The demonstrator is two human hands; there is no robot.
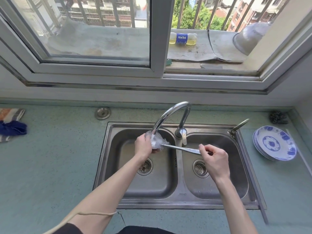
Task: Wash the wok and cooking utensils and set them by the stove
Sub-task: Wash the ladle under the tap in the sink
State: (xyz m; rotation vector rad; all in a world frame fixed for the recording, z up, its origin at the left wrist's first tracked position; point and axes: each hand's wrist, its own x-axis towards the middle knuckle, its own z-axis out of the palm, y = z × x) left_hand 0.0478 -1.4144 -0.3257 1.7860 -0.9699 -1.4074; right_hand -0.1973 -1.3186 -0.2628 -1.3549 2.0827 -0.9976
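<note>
- Over the left basin of the sink [104, 159], under the running tap [166, 115]: metal utensil [181, 148], head in the stream, handle reaching across the divider.
- Right hand [214, 159]: grip pinched on the handle end.
- Left hand [143, 146]: fingers curled around the utensil head; water and glare hide the contact.
- Handling guess: stiff, light, slick when wet. Hold at the handle end and keep the pinch firm.
- Wok not in view.
- Stacked blue-patterned plates [274, 143] on the desk [50, 157], right of the sink.
</note>
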